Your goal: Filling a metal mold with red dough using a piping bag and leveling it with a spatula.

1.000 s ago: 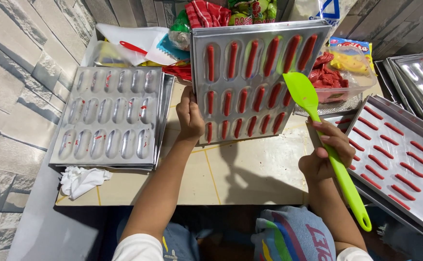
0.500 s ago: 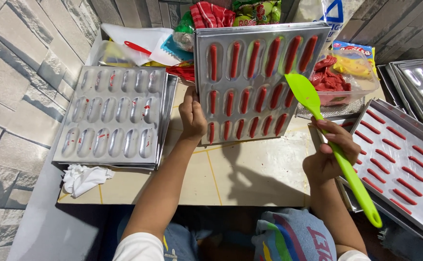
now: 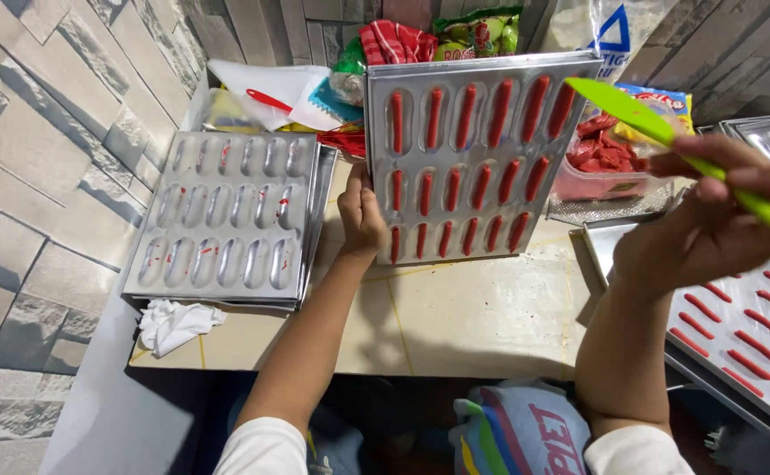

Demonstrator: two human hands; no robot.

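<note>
Left hand [image 3: 363, 211] closed on left edge of tilted metal mould tray [image 3: 477, 154] filled with red strips — propped on the tabletop [image 3: 473, 317]. Right hand [image 3: 710, 229] wrapped around green spatula [image 3: 666, 132], blade raised over tray's upper right corner.

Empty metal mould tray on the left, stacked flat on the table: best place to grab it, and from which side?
Grip the empty mould tray by its flat outer rim, near long edge, coming from the person's side with fingers under the lip. It lies flat on another tray, and the cavities leave no plain surface in the middle. The left hand is nearest, though it now holds the tilted filled tray.
</note>
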